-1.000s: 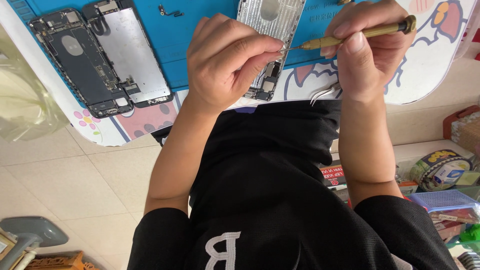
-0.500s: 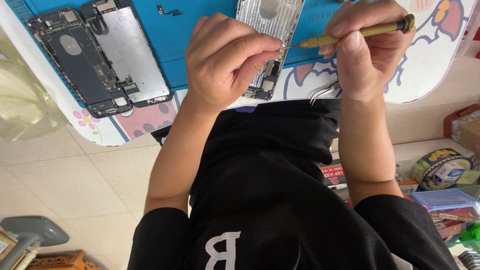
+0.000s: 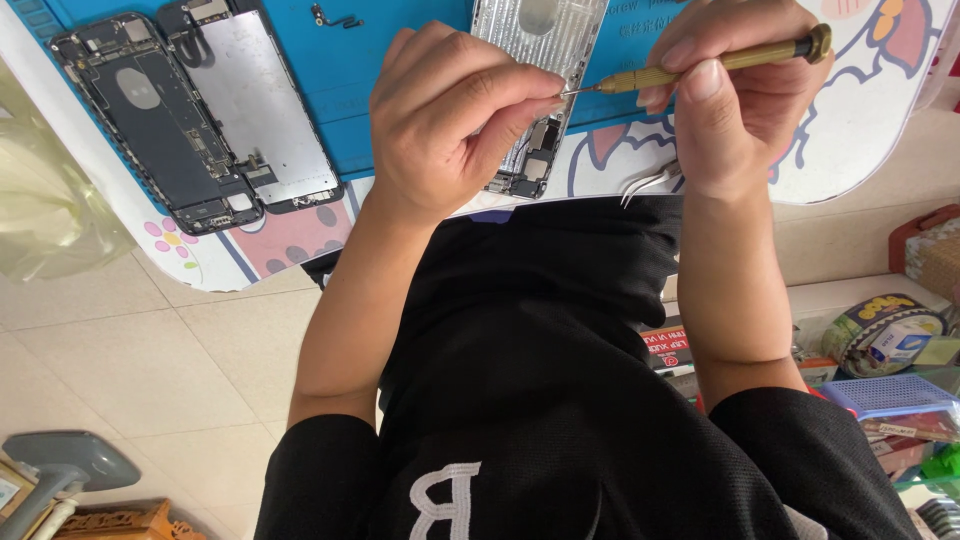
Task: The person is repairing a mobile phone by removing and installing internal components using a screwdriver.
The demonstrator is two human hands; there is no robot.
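Note:
My right hand (image 3: 735,110) grips a slim brass screwdriver (image 3: 740,58) and holds it almost level, pointing left. My left hand (image 3: 450,120) has thumb and forefinger pinched around the screwdriver's fine tip; anything tiny between them is too small to see. Both hands hover over a silver phone housing (image 3: 535,50) that lies open on a blue work mat (image 3: 400,50). A pair of metal tweezers (image 3: 650,183) pokes out below my right hand at the table edge.
An opened dark phone body (image 3: 150,120) and its hinged screen panel (image 3: 255,110) lie on the mat to the left, with a small loose part (image 3: 335,17) nearby. The table (image 3: 860,110) has cartoon prints. Boxes, tape and a blue basket (image 3: 885,392) stand low on the right.

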